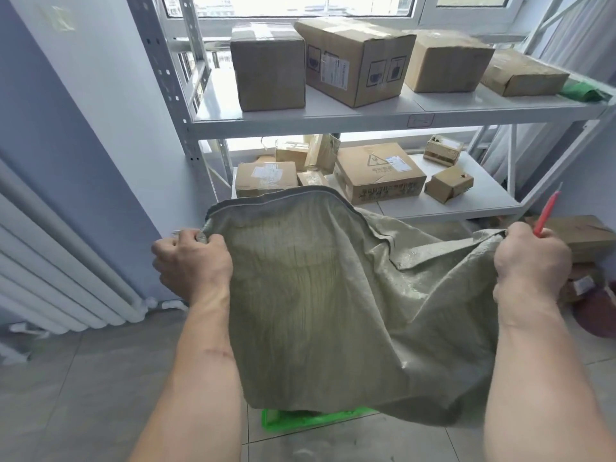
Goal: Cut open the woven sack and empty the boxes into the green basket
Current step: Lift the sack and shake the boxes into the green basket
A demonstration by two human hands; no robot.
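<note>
The sack [350, 295] hangs spread at the centre of view, held up over the green basket [300, 420], whose rim shows on the floor [100, 378] at 6 o'clock. The left hand [193, 261], at 9 o'clock, has its fingers curled tight round one sack corner. The right hand [530, 261], at 3 o'clock, grips the other corner together with a red cutter [546, 211]. Boxes [380, 171] sit on the shelf [366, 118] at 12 o'clock.

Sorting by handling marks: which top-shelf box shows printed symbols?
The second box from the left, tilted, with black pictograms and a white label; its neighbours are plain.
</note>
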